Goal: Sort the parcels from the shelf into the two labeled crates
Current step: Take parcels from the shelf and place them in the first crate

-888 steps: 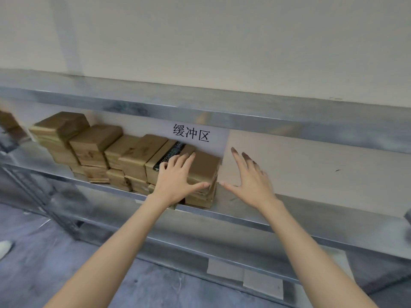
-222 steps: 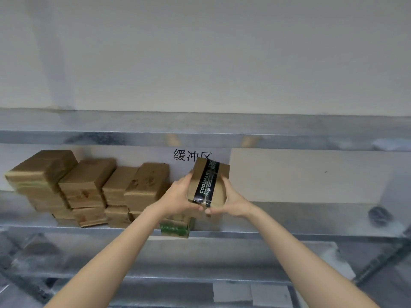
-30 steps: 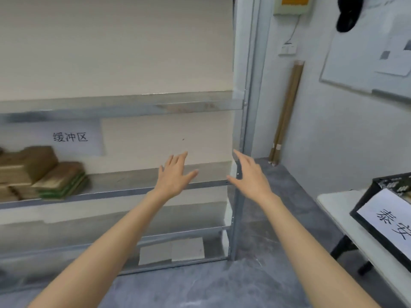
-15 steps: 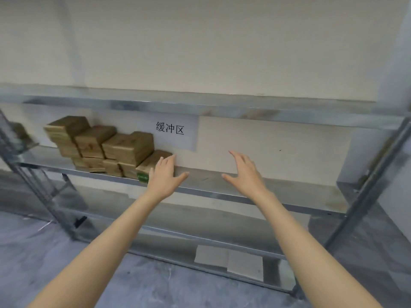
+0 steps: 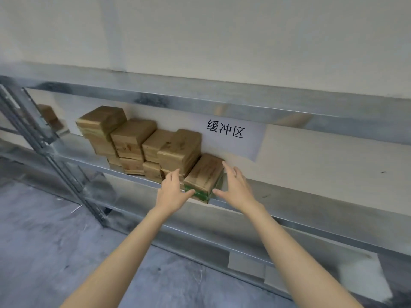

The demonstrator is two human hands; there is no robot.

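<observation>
Flanking the parcel at the right end of the row on the shelf, the left hand and right hand are spread, grasping nothing yet. I think a crooked pull may topple the stack touching it.

Both bare forearms extend forward and upward, drawing closer together toward the wrists. The left hand is turned palm inward, its fingers straight and close together, thumb spread to the right. The right hand mirrors it, palm inward, fingers straight and angled up, thumb stretched leftward, a gap between the thumbs.
</observation>
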